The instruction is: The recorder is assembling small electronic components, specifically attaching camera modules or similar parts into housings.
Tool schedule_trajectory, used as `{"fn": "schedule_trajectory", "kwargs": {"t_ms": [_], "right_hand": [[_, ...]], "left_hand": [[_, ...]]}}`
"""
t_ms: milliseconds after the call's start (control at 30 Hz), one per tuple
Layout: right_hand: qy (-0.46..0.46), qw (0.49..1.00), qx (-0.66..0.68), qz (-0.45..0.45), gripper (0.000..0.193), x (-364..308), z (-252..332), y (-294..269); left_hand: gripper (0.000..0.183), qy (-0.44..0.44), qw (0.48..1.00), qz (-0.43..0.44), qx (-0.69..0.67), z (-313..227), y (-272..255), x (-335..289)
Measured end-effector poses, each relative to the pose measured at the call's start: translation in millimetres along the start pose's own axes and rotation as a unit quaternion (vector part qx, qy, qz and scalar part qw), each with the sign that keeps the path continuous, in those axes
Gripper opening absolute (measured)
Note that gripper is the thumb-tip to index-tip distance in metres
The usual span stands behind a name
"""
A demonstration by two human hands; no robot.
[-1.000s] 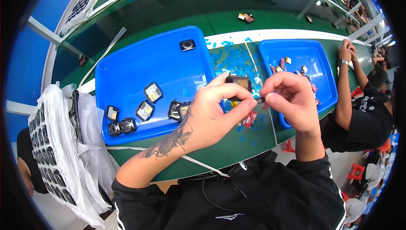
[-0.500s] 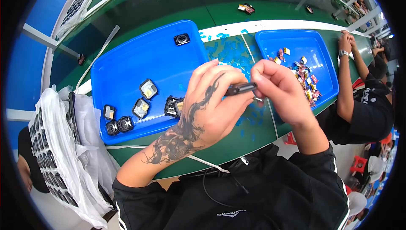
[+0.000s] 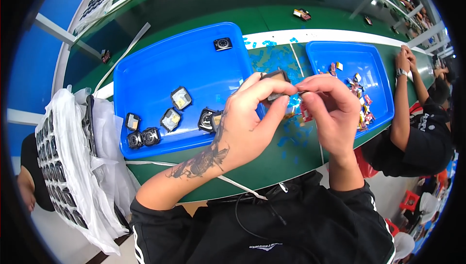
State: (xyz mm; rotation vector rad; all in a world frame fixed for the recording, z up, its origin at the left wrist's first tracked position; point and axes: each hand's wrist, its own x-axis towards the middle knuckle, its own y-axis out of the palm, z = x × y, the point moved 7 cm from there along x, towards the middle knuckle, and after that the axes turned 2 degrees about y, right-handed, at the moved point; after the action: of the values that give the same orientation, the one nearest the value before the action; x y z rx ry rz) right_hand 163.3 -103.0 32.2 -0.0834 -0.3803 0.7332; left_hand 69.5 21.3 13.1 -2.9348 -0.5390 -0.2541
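My left hand [image 3: 255,118] grips a dark, squarish watch case [image 3: 277,77] by its edges, tilted above the table between two blue trays. Close against that case, my right hand [image 3: 336,106] has thumb and forefinger pinched together. A small red piece [image 3: 305,113] shows beneath those fingertips; whether it hangs from the case or from the fingers I cannot tell. Below my left hand's wrist side lies the large blue tray [image 3: 160,72], with several watch cases in it, such as an open silvery one [image 3: 181,98] and a black one [image 3: 223,44].
The smaller blue tray [image 3: 347,50] at right holds a heap of small red, white and yellow parts [image 3: 365,101]. Blue film scraps [image 3: 273,61] litter the green table. Plastic-wrapped stacked trays [image 3: 80,172] stand left. A co-worker [image 3: 421,123] sits at the right.
The watch case has turned in my left hand, showing more of its face. The red piece has come into view by my right fingertips. The whole view has shifted slightly.
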Motion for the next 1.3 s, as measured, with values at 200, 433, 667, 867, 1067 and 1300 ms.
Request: {"fn": "schedule_trajectory", "kwargs": {"t_ms": [200,433,667,867,1067,1300], "right_hand": [[-0.056,0.994,-0.095,0.011,0.017,11,29,1],[0.002,0.998,-0.060,0.006,0.013,21,26,19],[-0.046,0.983,-0.170,0.044,0.011,22,32,22],[-0.049,0.980,-0.189,0.044,0.011,23,30,21],[-0.063,0.980,-0.181,0.047,0.011,25,27,24],[-0.033,0.985,-0.163,0.054,0.016,27,32,22]], "left_hand": [[0.041,0.023,0.980,0.007,-0.196,-5,1,4],[0.043,-0.029,0.980,-0.008,-0.195,-2,0,3],[0.048,-0.007,0.989,0.004,-0.147,-4,1,3],[0.048,0.002,0.991,0.009,-0.135,-3,1,2],[0.048,0.020,0.996,0.021,-0.090,-2,4,-1],[0.046,0.028,0.995,0.012,-0.094,-3,5,-2]]}}
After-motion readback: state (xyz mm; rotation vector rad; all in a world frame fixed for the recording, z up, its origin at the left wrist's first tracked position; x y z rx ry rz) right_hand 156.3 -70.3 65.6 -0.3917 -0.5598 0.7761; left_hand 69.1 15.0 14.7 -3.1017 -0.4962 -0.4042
